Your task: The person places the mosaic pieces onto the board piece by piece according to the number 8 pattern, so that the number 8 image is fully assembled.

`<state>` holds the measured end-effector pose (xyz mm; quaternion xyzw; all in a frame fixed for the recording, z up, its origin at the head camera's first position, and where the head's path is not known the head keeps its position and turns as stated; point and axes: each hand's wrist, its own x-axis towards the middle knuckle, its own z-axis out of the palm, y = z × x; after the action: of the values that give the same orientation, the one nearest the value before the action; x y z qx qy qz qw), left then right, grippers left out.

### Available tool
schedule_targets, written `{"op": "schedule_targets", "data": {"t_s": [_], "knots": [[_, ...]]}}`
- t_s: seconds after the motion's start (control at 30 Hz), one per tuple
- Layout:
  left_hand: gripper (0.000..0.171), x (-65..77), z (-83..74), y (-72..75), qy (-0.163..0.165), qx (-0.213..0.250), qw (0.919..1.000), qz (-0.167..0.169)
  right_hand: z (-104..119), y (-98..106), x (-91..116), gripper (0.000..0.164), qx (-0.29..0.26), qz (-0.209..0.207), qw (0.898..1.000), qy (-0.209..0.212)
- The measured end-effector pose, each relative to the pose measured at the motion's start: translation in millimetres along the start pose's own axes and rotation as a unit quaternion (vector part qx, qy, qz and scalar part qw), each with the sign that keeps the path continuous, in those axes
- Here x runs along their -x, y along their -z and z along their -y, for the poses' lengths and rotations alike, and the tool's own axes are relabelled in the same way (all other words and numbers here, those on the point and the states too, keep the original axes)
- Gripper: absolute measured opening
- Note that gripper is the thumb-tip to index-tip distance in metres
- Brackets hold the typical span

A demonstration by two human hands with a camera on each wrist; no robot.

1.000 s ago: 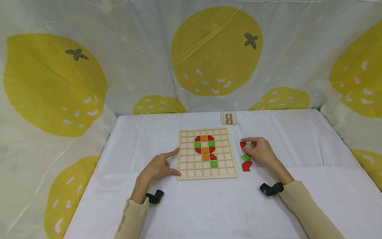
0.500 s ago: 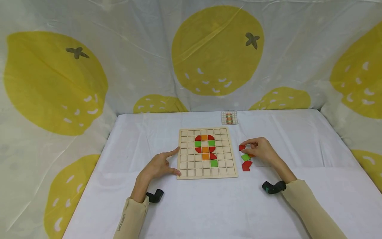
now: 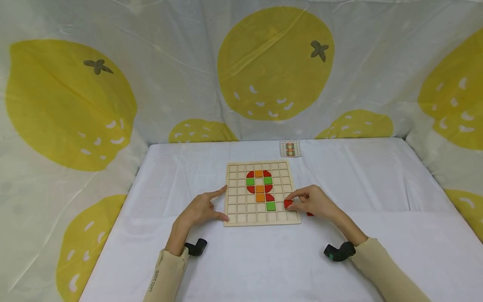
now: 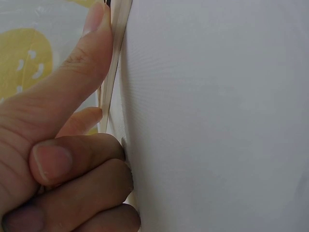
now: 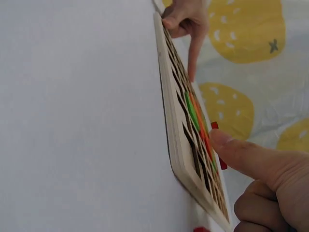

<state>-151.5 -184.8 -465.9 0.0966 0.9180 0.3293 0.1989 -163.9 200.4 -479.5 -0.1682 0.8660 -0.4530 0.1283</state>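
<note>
A wooden grid board point(image 3: 235, 200) lies on the white table, with red, orange and green tiles point(image 3: 258, 184) set in its middle columns. My right hand point(image 3: 307, 201) pinches a small red tile point(image 3: 288, 204) over the board's lower right squares; the right wrist view shows the same red tile point(image 5: 215, 125) at my fingertip beside the board point(image 5: 176, 140). My left hand point(image 3: 201, 208) rests against the board's left edge, index finger and thumb straight along it. In the left wrist view the left hand's thumb point(image 4: 72, 77) lies on the board's edge point(image 4: 116, 53) and the other fingers curl.
A small pattern card point(image 3: 289, 149) lies behind the board. A bit of another red tile point(image 3: 310, 214) peeks out under my right hand. Lemon-print cloth point(image 3: 264, 71) walls the table at the back and both sides.
My right hand picked a red tile from the pile at the right and carried it left over the board's lower right squares. The left hand has stayed in place.
</note>
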Motion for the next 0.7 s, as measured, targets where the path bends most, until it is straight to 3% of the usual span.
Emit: {"op": "schedule_targets", "data": {"t_s": [0.27,0.7], "knots": [[0.108,0.0,-1.3,0.3,0.005,-0.001,1.0000,0.002,17.3,-22.8,2.9,0.021,-0.007,0.035,0.999,0.021],[0.110,-0.7,0.0,0.6,0.001,-0.003,1.0000,-0.001,20.9,-37.0,2.2,0.023,-0.001,0.054,0.997,0.051]]}}
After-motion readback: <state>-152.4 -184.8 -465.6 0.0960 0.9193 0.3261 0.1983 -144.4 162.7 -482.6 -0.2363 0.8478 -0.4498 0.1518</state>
